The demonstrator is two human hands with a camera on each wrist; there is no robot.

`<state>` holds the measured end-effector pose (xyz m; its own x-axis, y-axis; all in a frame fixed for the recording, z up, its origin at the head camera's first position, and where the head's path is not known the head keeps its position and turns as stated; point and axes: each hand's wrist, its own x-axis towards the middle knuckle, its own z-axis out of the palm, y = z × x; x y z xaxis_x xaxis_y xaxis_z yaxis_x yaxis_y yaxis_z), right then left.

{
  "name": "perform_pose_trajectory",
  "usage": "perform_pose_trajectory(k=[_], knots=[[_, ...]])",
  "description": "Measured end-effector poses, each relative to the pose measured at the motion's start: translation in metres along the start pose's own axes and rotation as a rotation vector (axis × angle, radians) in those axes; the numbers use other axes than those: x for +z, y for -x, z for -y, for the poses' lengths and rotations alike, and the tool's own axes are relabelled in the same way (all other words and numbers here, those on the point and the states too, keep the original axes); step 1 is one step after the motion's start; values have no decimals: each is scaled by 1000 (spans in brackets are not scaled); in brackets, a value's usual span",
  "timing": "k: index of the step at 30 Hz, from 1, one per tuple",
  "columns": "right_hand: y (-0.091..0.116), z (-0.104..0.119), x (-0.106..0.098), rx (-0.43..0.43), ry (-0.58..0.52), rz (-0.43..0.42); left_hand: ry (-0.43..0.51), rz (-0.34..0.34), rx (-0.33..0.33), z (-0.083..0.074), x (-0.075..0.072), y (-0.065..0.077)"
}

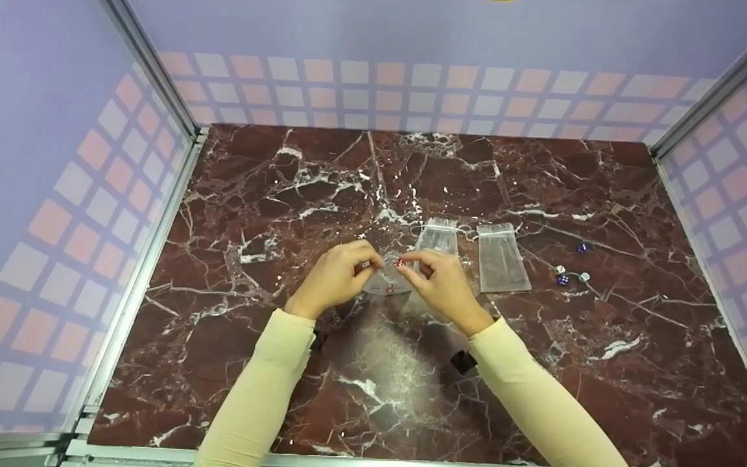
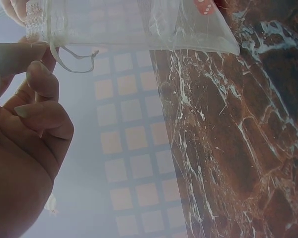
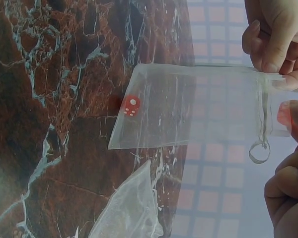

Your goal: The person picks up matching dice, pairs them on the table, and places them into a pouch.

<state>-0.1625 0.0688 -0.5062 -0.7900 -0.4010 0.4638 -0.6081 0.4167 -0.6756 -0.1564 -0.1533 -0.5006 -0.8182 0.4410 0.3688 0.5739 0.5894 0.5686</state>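
This is a booth (image 1: 373,32); the kind of building cannot be told. Lilac panels (image 1: 30,149), joined by metal rails (image 1: 151,65), enclose a marbled tabletop (image 1: 179,363) on three sides.

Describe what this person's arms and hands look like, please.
The left sleeve and right sleeve are long, plain and pale yellow. The left hand and right hand wear no gloves. A small black piece shows beside the right cuff, a similar dark piece by the left.
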Motion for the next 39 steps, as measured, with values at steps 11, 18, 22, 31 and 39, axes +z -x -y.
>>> perform_pose_trajectory(k=[11,18,22,31,39], knots=[[2,0,-1,40,6,31,18,5,-7,-1,1,-2],[4,-3,0,58,8,50,22,5,-6,-1,1,-1],[4,-4,-1,46,19,52,29,2,-4,0,1,0],[5,-5,-1,54,9,68,30,0,-22,-1,0,0],[6,-4,-1,51,-19,70,27,5,-31,-1,-1,3]])
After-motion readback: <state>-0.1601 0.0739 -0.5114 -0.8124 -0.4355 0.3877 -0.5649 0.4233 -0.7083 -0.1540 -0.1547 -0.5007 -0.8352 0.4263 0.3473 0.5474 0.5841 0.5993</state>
